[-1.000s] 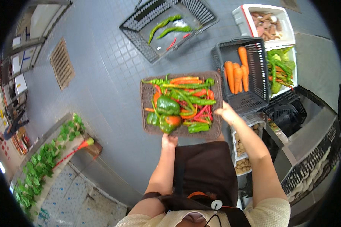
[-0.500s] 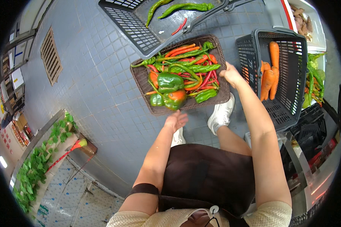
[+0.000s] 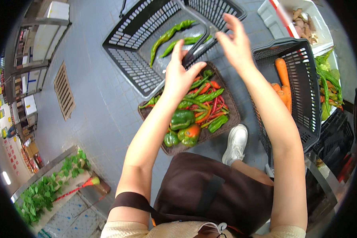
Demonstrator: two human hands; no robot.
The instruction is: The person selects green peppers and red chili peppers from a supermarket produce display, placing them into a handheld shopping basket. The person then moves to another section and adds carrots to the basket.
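Note:
A grey-black shopping basket [image 3: 137,51] at the top holds long green peppers [image 3: 170,36]. My left hand [image 3: 177,73] reaches over its near side with fingers and thumb apart, beside the dark handle [image 3: 197,47]; whether it touches the handle I cannot tell. At the basket's right rim is my right hand [image 3: 237,49], fingers spread and nothing in them. Below lies a brown woven tray [image 3: 232,115], full of red chillies [image 3: 216,105], green peppers [image 3: 210,95] and bell peppers [image 3: 182,119]. My left forearm covers part of it.
Another black basket [image 3: 305,79] with carrots [image 3: 281,71] stands at the right. Beyond it are a white box [image 3: 319,33] of brown roots and more green peppers [image 3: 329,79]. A floor drain grate [image 3: 64,91] and leafy greenery [image 3: 47,190] are at the left. My white shoe [image 3: 236,142] is near the tray.
Both hands have left the woven tray and moved up and forward to the shopping basket. My right hand has let go of the tray's right edge. The view has shifted.

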